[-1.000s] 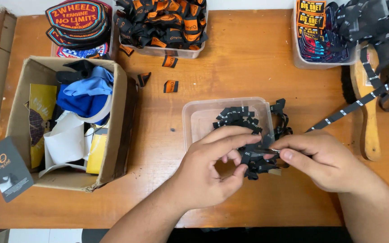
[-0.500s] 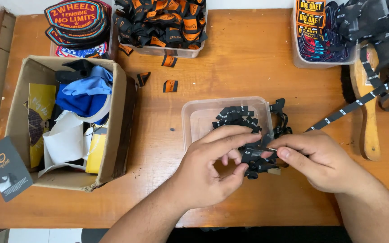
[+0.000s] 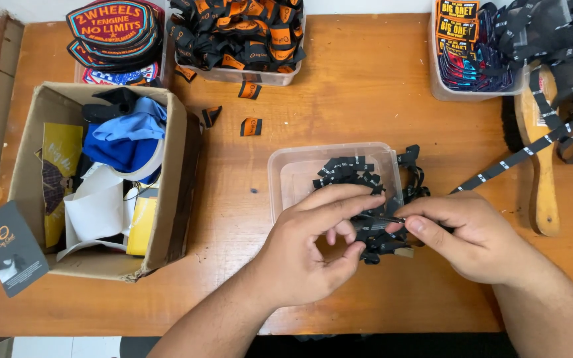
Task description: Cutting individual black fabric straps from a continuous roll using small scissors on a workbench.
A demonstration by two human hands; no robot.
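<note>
Black woven label strip (image 3: 374, 224) pinched between both hands over front edge of clear plastic tub (image 3: 286, 174) on wooden table (image 3: 366, 99); left hand (image 3: 313, 248) fingers curled, grasping strip from left; right hand (image 3: 469, 232) thumb and forefinger clamped on strip's right end; loose pile of black labels (image 3: 349, 174) in tub, spilling over right rim; long black tape (image 3: 518, 158) trailing off right toward wooden brush (image 3: 544, 192); cardboard box (image 3: 177, 166) of cloth scraps left; tub of orange-black labels (image 3: 240, 40) at back
</note>
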